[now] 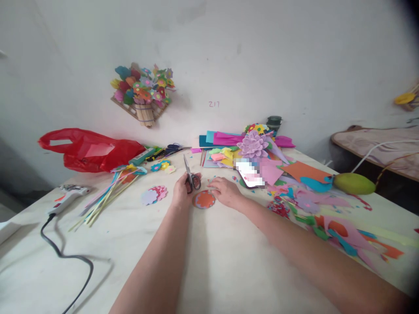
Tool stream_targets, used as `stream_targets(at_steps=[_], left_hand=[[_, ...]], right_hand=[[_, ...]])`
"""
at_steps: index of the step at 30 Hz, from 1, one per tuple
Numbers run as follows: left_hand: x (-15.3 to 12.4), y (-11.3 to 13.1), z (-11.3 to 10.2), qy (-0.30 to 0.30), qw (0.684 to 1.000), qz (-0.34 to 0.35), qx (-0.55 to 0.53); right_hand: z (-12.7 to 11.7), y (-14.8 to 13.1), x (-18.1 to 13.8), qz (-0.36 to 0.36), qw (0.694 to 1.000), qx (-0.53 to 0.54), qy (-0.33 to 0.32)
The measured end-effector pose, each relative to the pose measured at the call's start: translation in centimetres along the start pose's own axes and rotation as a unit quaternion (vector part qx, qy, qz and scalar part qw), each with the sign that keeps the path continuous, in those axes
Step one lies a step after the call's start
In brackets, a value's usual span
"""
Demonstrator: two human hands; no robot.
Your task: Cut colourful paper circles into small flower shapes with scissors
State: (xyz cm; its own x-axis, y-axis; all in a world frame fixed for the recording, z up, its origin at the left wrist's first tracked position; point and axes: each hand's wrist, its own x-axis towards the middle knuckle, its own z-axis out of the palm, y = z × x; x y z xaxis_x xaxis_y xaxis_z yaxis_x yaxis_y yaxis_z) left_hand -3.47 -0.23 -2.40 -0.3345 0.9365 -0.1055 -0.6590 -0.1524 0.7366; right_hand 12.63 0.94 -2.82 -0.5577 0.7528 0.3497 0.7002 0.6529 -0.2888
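Observation:
My left hand [182,192] is closed around the dark handles of a pair of scissors [190,175], whose blades point up and away from me. My right hand [225,192] rests palm down on the table, its fingers together beside an orange foam disc with a blue rim [203,199] that lies flat between both hands. The fingertips reach the disc's right edge.
Pink and lilac foam flowers [153,194] lie left of the hands, with a bundle of sticks [104,198], a glue gun [67,197] with cord and a red plastic bag [91,150]. Coloured foam scraps [327,218], a phone [250,175] and a green fruit [354,183] fill the right.

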Motion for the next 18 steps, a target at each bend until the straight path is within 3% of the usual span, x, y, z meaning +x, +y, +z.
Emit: stream_targets(at_steps=[5, 12, 18], left_hand=[[-0.9, 0.5, 0.1, -0.026, 0.999, -0.031, 0.028], [-1.2, 0.3, -0.5, -0.175, 0.968, -0.070, 0.167], [-1.4, 0.3, -0.4, -0.176, 0.965, -0.060, 0.184]], right_hand=[[-0.4, -1.0, 1.5, -0.019, 0.996, -0.064, -0.057], [0.1, -1.4, 2.1, -0.035, 0.993, -0.105, -0.049], [0.3, -0.6, 2.3, -0.010, 0.996, -0.074, -0.044]])
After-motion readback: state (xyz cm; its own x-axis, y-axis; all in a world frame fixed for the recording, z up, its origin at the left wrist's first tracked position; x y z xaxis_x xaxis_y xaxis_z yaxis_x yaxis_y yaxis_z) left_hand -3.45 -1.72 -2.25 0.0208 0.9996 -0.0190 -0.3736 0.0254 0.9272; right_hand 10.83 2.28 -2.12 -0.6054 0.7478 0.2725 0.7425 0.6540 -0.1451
